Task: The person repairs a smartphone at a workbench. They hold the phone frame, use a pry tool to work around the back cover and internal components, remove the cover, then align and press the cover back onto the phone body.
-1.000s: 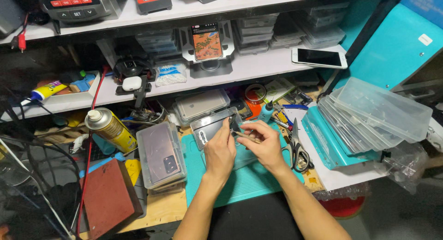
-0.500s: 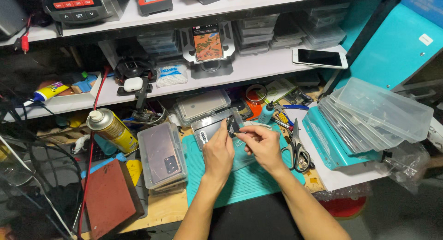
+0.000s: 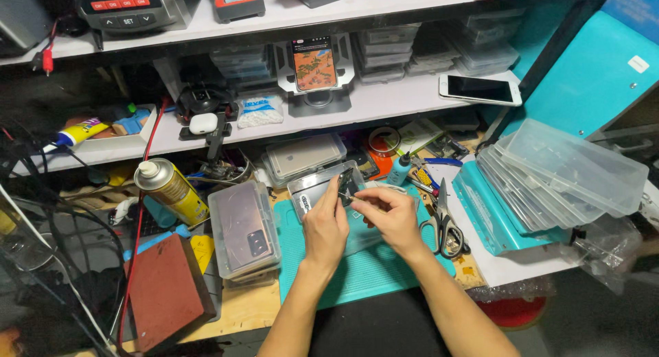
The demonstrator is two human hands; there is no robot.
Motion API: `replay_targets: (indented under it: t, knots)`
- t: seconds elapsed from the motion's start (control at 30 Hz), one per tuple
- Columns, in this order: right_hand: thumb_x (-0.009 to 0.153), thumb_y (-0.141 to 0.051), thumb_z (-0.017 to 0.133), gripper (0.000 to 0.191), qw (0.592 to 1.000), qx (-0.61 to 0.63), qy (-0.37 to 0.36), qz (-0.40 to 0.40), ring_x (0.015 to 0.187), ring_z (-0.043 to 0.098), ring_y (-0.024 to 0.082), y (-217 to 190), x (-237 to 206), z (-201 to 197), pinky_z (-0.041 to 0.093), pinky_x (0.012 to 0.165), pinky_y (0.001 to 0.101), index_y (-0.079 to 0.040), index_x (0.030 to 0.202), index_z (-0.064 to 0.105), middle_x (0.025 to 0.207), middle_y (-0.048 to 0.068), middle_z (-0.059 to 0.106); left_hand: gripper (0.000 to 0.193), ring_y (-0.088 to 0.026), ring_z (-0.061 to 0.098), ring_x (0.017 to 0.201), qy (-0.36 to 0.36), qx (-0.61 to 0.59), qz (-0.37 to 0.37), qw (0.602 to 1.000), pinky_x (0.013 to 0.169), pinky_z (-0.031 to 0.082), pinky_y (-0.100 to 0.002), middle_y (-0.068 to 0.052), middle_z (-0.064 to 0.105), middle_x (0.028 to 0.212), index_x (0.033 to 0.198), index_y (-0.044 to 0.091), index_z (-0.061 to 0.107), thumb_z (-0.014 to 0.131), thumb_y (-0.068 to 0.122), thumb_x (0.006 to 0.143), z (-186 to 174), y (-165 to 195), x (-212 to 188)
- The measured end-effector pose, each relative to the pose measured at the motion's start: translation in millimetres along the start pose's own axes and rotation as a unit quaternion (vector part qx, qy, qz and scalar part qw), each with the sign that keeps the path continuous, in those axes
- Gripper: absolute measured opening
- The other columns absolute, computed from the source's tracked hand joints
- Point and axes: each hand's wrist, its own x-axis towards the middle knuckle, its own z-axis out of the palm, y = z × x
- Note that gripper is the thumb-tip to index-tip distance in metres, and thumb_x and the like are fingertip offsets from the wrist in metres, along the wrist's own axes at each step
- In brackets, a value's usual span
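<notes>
Hardly anything is shifting since the earlier frames: both hands are staying at the centre of the frame over the teal mat (image 3: 371, 274), with the small dark part drifting only slightly.

The left hand (image 3: 326, 226) is reaching up from the lower centre, its thumb and fingertips closing narrowly on a small dark part (image 3: 347, 185), probably a phone component. The right hand (image 3: 391, 216) is coming in from the right, fingers curled and pinching the same part, or something very fine beside it; the exact contact is too small to tell. Holding it from both sides appears to be steadying it for close work in front of the eyes.

The part is sitting just above centre, over a clear plastic case (image 3: 322, 189) lying on the mat. Its long axis is running roughly up and down in the frame, its top end tilting slightly right, toward the shelf.

To the left of the hands, a clear box holding a phone (image 3: 244, 230) is resting beside a yellow spray can (image 3: 171, 190). Scissors (image 3: 443, 226) are lying to the right, near a stack of clear plastic trays (image 3: 570, 168). On the white shelf (image 3: 384, 106) across the upper centre, a lit phone on a stand (image 3: 314, 63) is facing the person.
</notes>
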Motion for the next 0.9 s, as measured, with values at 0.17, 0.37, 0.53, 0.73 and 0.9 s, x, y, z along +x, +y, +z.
replay_targets:
  t: [0.17, 0.37, 0.53, 0.73, 0.9]
  knots:
    - [0.084, -0.007, 0.079, 0.019, 0.999, -0.026, -0.019, 0.015, 0.061, 0.063, 0.005, -9, 5, -12, 0.049, 0.052, 0.0217, -0.001, 0.103, 0.078, 0.08, 0.002, 0.073, 0.042, -0.04, 0.072, 0.1, 0.02, -0.012, -0.038, 0.999, 0.08, 0.057, -0.044, -0.024, 0.072, 0.113, 0.137, 0.001, 0.058, 0.057, -0.001, 0.095, -2, -9, 1]
    - [0.08, -0.011, 0.08, 0.02, 0.972, -0.225, -0.058, -0.039, 0.073, 0.071, 0.015, 1, 21, -48, 0.054, 0.066, 0.0287, -0.003, 0.097, 0.08, 0.086, 0.008, 0.077, 0.041, -0.038, 0.073, 0.098, 0.111, 0.011, -0.055, 0.992, 0.081, 0.057, -0.042, -0.025, 0.073, 0.111, 0.136, -0.002, 0.057, 0.058, -0.002, 0.095, -17, -34, 4]
    - [0.074, -0.014, 0.081, 0.02, 0.936, -0.307, -0.171, 0.007, 0.078, 0.073, 0.024, 30, 23, -45, 0.056, 0.07, 0.0352, -0.005, 0.092, 0.081, 0.085, 0.012, 0.077, 0.04, -0.033, 0.073, 0.08, 0.088, -0.008, -0.109, 0.99, 0.073, 0.056, -0.039, -0.021, 0.072, 0.094, 0.134, -0.001, 0.058, 0.06, 0.0, 0.095, -17, -39, -3]
    - [0.076, -0.017, 0.08, 0.019, 0.918, -0.334, -0.214, 0.002, 0.081, 0.075, 0.026, 48, 20, -24, 0.057, 0.075, 0.0372, -0.005, 0.091, 0.08, 0.088, 0.012, 0.077, 0.04, -0.033, 0.074, 0.081, 0.054, -0.04, -0.137, 0.988, 0.072, 0.056, -0.04, -0.02, 0.073, 0.094, 0.133, -0.001, 0.058, 0.059, 0.0, 0.093, -8, -38, -10]
    - [0.076, -0.017, 0.08, 0.018, 0.911, -0.342, -0.229, 0.019, 0.081, 0.074, 0.028, 49, 23, -11, 0.056, 0.077, 0.038, -0.007, 0.09, 0.081, 0.088, 0.013, 0.078, 0.042, -0.041, 0.072, 0.096, 0.053, -0.024, -0.086, 0.995, 0.08, 0.056, -0.045, -0.025, 0.072, 0.106, 0.134, -0.002, 0.056, 0.059, -0.002, 0.093, -7, -40, -10]
